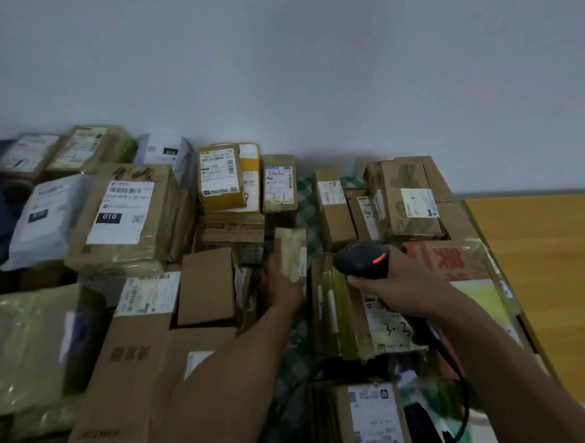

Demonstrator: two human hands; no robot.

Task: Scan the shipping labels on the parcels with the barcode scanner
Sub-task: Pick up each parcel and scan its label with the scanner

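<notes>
My right hand [405, 289] grips the handle of a black barcode scanner [362, 260] with a red light on its head; its dark cable [454, 365] trails down to the lower right. The scanner's head points left and away from me. My left hand [281, 287] holds a small taped cardboard parcel [291, 254] upright in the middle gap, just left of the scanner. Many labelled parcels lie around, among them a large box marked 010 [126, 214], a yellow box [220, 177] and a flat parcel marked 3-3 [386, 321] under my right wrist.
Parcels cover a green checked cloth [303, 200], stacked from the left edge to the right. A white wall [309, 66] rises behind them. Bare orange wooden surface [554, 273] lies at the right. White and dark plastic mailers [44, 219] sit at the far left.
</notes>
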